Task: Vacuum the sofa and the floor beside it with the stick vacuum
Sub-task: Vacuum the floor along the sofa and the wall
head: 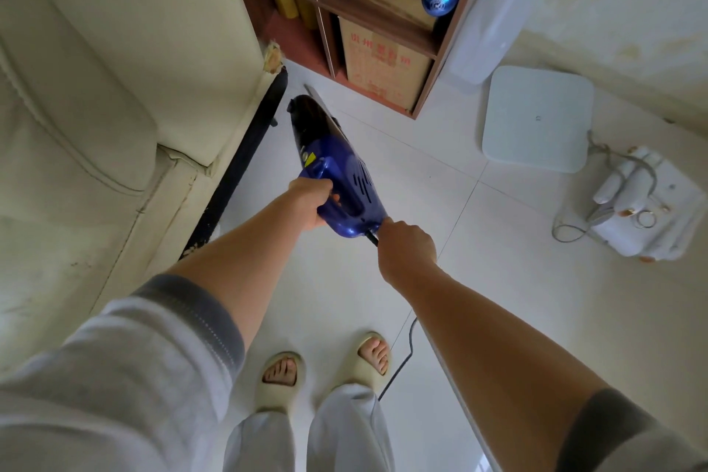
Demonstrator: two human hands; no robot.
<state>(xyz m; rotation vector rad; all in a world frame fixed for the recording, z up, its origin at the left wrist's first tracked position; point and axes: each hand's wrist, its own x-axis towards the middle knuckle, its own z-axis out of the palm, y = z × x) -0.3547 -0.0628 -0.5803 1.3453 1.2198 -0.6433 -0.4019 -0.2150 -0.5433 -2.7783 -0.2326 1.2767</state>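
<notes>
The left hand [312,203] gripped the vacuum [337,172] handle and the right hand [406,245] held its cord [398,364]. The vacuum pointed at the floor [440,280] beside the sofa [95,88], so floor cleaning seemed under way; whether the sofa was done, I cannot tell.

both bare forearms reach forward and down. left hand [312,203] grips the vacuum [337,172] handle; right hand [406,245] is curled round its cord [398,364] just behind.

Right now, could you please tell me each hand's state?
Left hand: grips the blue plastic stick vacuum by its handle.
Right hand: curled round the vacuum's black cord.
</notes>
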